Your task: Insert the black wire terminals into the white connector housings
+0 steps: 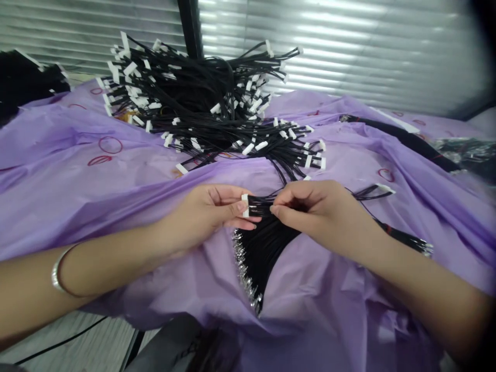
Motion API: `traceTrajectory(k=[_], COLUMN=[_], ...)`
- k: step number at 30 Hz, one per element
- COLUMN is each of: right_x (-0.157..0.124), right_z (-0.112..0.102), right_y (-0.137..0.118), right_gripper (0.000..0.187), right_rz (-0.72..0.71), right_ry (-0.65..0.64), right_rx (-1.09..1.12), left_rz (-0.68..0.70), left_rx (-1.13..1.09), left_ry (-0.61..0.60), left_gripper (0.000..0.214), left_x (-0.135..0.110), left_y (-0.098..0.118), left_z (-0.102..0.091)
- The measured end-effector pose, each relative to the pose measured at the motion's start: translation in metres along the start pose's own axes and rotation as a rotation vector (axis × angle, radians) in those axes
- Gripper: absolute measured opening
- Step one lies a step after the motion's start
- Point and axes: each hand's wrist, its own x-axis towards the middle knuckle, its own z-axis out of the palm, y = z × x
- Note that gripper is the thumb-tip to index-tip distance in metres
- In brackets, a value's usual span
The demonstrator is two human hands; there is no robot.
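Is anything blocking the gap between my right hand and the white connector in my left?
Nothing visible blocks it; only black wires span the gap from the white connector, held in your left hand, to your right hand.

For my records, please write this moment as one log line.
left hand: holds white connector; right hand: pinches black wires; below: silver-tipped wire bundle

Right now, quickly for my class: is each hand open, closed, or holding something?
Left hand: closed, holding a white connector.
Right hand: closed, pinching black wire beside the connector.
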Motion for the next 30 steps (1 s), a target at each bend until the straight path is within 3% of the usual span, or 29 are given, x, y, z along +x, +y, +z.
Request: traceTrajectory(k=[6,20,30], right_x=[0.000,-0.003,0.000], right_z=[-0.006,0.001,0.005], right_y=[0.003,-0.001,0.000], right_gripper=[0.012,0.016,0.017], right_rz=[0.094,0.074,0.033], right_ry=[-0.020,0.035,0.041], right_rx=[0.062,-0.022,-0.063], left_rz=[-0.032,-0.104,-0.143], left_rx=[-0.041,0.006,-0.013], left_ry=[-0.045,0.055,0.045], left_gripper=[0.012,0.013,0.013], left_x=[0.000,0.002,0.002], left_y=[-0.001,0.000,-0.001], left_z=[0.000,0.003,0.002])
